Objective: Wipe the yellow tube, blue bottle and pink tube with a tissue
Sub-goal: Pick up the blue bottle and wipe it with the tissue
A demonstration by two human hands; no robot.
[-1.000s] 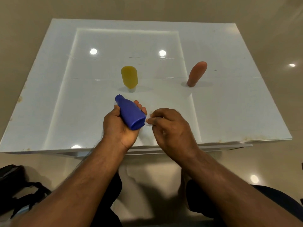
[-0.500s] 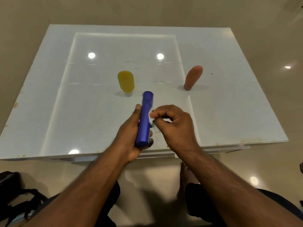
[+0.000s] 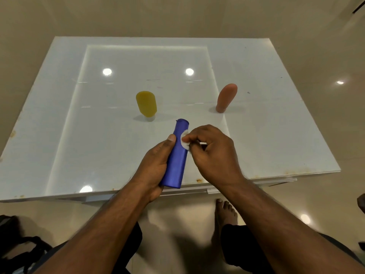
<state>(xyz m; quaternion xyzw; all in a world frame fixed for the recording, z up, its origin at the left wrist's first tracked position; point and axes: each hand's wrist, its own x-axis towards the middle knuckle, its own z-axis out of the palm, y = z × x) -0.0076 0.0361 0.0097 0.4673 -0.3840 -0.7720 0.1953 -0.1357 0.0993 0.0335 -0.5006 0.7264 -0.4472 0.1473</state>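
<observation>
Two hands worked on the bottle (image 3: pixel 176 157), which was held in the air over the near edge of the table (image 3: pixel 276 123), its capped end pointing away from the person. The left hand (image 3: pixel 156 169) was curled round the bottle's lower half, thumb lying along its left side, probably to steady it and leave the upper half bare for wiping. The right hand (image 3: pixel 212 153) pinched a small white wad of tissue (image 3: pixel 184 140) between thumb and fingertips and pressed it against the bottle's right side, just below the cap. Holding the tissue in a tight pinch likely let the person rub a narrow strip at a time.

Beyond the bottle and a little to its left, the yellow tube (image 3: pixel 146 103) stood on its cap on the table, apart from both hands. Beyond the bottle and to its right, well apart, the pink tube (image 3: pixel 226 97) stood on its cap too, leaning slightly right. Both were set upright within reach, presumably so each could be picked up in turn. Whether either had been wiped could not be told.
</observation>
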